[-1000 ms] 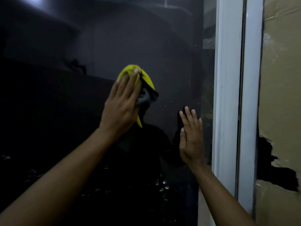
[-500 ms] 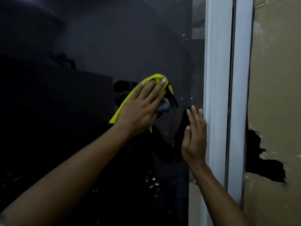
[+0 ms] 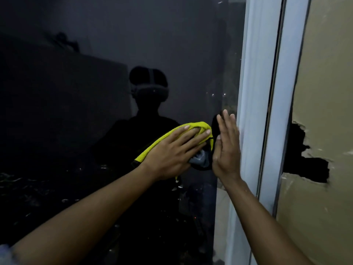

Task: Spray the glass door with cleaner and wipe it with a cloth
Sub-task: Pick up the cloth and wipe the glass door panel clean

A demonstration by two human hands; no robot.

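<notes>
- Nearest: two bare forearms reaching up from the bottom edge of the view toward the glass door.
- Left hand laid flat over a yellow cloth, fingers straight and a little spread, pressing it to the pane with no curl or pinch.
- Cloth bunched against the glass at mid height, close to the door's right edge, with a grey fold showing under the palm.
- Right hand just right of the cloth, palm on the glass, fingers straight and close together, holding nothing. Touching the white frame or only beside it: cannot tell.
- Pale specks on the lower pane, under the cloth.
- Deep in the dark glass, a dim reflection of a person in a headset.
- Right of the frame, a brown board with a ragged dark hole.
</notes>
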